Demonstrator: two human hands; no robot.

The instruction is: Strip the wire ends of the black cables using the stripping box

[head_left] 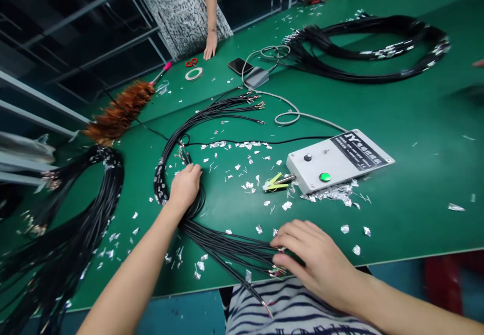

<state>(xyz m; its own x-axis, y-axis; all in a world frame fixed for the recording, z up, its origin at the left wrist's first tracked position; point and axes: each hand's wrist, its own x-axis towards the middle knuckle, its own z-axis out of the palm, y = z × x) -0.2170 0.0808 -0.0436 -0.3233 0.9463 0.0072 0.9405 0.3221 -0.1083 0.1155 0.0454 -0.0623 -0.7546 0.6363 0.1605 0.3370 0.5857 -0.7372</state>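
Observation:
A bundle of thin black cables point(172, 143) curves in a loop across the green table point(416, 199). My left hand point(185, 186) grips the loop where it bends, fingers curled round the strands. My right hand point(313, 254) rests near the table's front edge with its fingers pressed on the bundle's stripped ends point(278, 269). A white control box point(338, 159) with a green button sits right of centre, with yellow-handled clips point(276, 183) at its left end.
Foil scraps litter the table. A feather duster point(121, 111), red scissors point(191, 62), a tape roll point(193, 73) and a phone point(239, 66) lie at the back. More cable coils lie at the back right point(378, 48) and far left point(86, 214). Another person point(189, 7) stands opposite.

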